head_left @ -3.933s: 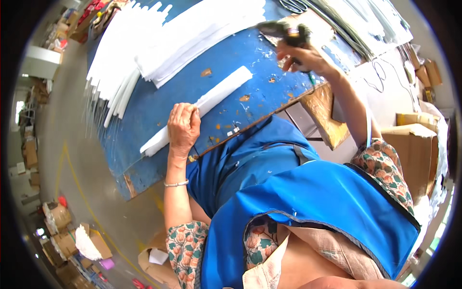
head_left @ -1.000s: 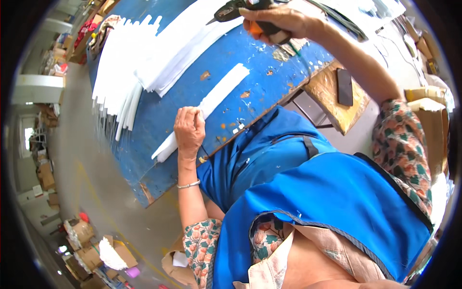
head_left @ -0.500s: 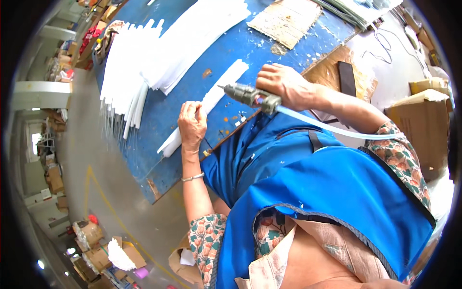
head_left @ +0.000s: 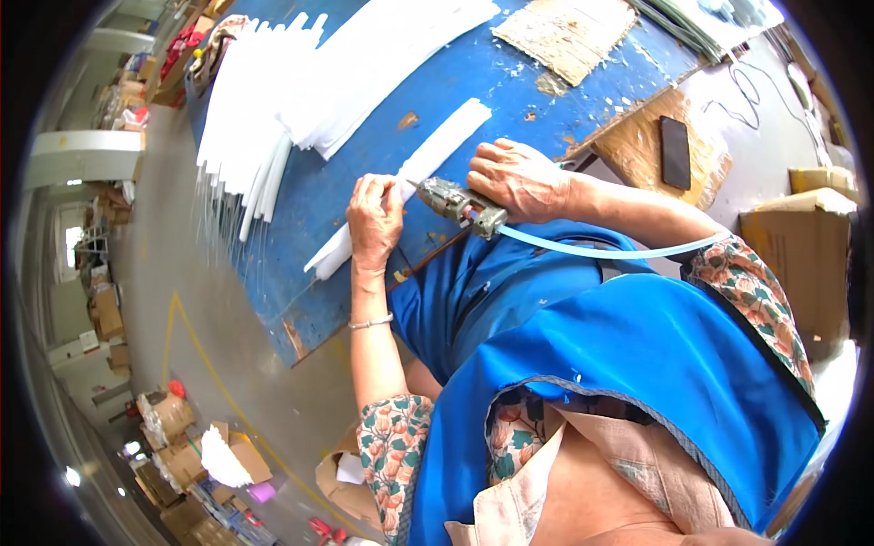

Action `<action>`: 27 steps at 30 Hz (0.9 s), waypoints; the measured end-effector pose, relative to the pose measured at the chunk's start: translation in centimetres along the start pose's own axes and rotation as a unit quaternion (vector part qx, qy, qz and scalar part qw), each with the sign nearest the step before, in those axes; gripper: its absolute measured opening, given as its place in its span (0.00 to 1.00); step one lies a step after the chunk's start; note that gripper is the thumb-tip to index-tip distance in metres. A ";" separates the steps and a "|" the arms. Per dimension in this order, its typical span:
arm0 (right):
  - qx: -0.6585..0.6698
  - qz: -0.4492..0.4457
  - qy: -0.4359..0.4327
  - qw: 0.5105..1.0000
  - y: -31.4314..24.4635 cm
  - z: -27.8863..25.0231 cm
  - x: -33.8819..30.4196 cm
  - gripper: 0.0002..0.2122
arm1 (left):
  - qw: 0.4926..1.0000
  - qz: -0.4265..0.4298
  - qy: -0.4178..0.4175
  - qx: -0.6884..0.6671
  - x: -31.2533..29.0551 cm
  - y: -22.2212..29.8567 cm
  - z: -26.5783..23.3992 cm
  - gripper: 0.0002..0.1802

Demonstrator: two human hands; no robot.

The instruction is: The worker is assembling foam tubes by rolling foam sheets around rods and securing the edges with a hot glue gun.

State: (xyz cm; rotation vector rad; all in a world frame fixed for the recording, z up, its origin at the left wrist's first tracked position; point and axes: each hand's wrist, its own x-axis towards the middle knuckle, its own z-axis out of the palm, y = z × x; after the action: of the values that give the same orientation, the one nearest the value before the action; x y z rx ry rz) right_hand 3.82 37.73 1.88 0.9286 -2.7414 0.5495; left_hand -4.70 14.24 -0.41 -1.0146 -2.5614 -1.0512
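A long white strip (head_left: 444, 141) lies slantwise on the blue table (head_left: 273, 264), its near end narrow and pointed. My left hand (head_left: 374, 218) is closed over the middle of this strip, thumb and fingers pinched on it. My right hand (head_left: 519, 179) grips a grey-green, gun-shaped tool (head_left: 458, 206) with a pointed nozzle. Its tip is beside my left fingertips, at the strip's edge; whether it touches cannot be made out. From the tool's back end a pale blue translucent tube (head_left: 610, 249) curves towards my right sleeve.
White strips (head_left: 246, 118) with thin wire-like ends are piled at the far left of the table, beside larger white sheets (head_left: 391, 55). A worn, stained board (head_left: 564, 36) lies at the back. A black phone (head_left: 675, 153) rests on a brown wrapped package (head_left: 628, 146), with cardboard boxes (head_left: 801, 246) at right.
My right hand has brought the gun-shaped tool left and down, so its tip is now close to my left fingers. My left hand keeps its pinch on the strip. The whole view has shifted slightly.
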 end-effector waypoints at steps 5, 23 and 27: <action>-0.011 0.008 -0.014 1.000 0.1 -0.3 0.1 0.12 | 1.000 0.018 0.010 0.015 0.3 -0.1 0.1 0.01; -0.003 0.010 -0.015 1.000 0.2 -0.3 0.5 0.11 | 0.999 0.032 0.015 0.021 0.2 0.1 -0.1 0.02; -0.007 0.015 -0.015 1.000 0.3 -0.2 0.4 0.11 | 0.999 0.030 0.014 0.022 0.1 0.0 -0.1 0.02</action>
State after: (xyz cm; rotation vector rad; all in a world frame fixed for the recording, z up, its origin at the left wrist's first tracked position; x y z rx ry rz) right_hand 3.36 37.78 2.10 0.8999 -2.7861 0.5245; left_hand -4.81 14.28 -0.31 -1.0509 -2.5036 -0.9839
